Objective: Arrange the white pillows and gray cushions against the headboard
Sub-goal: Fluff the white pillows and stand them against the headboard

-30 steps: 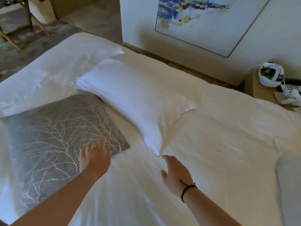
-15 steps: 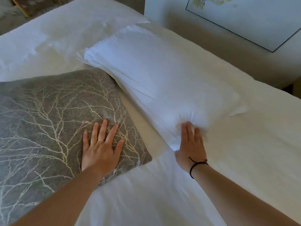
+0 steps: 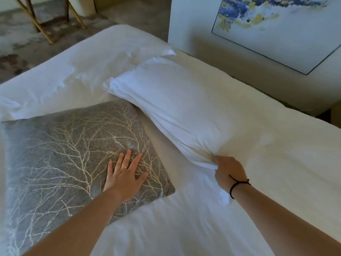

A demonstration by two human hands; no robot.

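White-sheeted bed; pale wall with blue-yellow abstract painting; mottled grey carpet; crossed wooden legs top left.

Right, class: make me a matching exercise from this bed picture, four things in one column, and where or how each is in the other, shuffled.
Column one:
1. left hand
2. right hand
3. gray cushion
4. painting

Column two:
a. hangs on the wall past the bed
b. pinches a corner of the white pillow
c. lies flat on the bed, left of the pillow
d. rests flat, fingers spread, on the cushion

Pairs: 1-d, 2-b, 3-c, 4-a
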